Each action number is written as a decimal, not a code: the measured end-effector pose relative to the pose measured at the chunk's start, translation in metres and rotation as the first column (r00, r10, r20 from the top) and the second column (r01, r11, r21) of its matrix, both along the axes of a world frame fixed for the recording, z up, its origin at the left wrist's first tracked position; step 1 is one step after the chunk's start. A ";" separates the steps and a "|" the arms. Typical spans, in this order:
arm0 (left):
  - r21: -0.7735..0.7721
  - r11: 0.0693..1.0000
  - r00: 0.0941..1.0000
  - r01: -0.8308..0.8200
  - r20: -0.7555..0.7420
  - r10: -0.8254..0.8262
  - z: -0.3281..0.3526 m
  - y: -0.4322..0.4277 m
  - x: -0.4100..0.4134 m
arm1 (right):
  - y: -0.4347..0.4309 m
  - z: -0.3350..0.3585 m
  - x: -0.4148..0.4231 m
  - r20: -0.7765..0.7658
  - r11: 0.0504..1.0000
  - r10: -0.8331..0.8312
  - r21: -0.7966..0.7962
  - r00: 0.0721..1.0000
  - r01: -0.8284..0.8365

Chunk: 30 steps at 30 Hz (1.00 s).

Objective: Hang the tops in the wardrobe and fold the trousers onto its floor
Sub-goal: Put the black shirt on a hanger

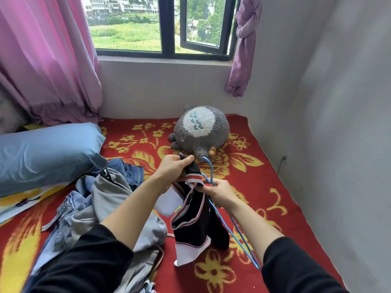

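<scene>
A red flowered blanket [264, 187] covers the bed below the window [160, 24]; a pink curtain [42, 60] hangs at left, above a blue pillow [42, 153]; a heap of jeans and grey trousers [101, 199] lies beside the pillow; a grey plush toy [201, 127] sits near the wall; a black top [196, 225] with red and white trim hangs in the air just right of the heap, between both hands; the left hand [175, 168] grips its upper end with curled fingers; the right hand [220, 193] pinches the fabric together with a blue wire hanger [207, 158], whose hook rises between the hands.
</scene>
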State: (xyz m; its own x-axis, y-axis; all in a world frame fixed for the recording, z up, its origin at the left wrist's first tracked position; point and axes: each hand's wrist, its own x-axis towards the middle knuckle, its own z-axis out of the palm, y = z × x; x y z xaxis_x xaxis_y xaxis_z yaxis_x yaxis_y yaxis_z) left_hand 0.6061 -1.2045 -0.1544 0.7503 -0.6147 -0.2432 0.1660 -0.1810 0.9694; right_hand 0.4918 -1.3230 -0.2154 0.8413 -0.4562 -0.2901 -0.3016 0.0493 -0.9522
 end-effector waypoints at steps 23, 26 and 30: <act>0.079 0.891 0.699 -0.446 -0.591 0.403 -0.113 0.029 -0.007 | -0.014 0.036 0.010 0.016 0.835 -0.509 0.252 0.861 0.489; 0.001 0.843 0.740 -0.537 -0.480 0.472 -0.070 0.027 0.029 | -0.038 0.033 -0.004 -0.029 0.743 -0.652 0.175 0.758 0.646; -0.122 0.841 0.809 -0.526 -0.376 0.452 -0.023 0.015 0.046 | -0.056 0.015 -0.020 -0.093 0.773 -0.633 -0.018 0.768 0.635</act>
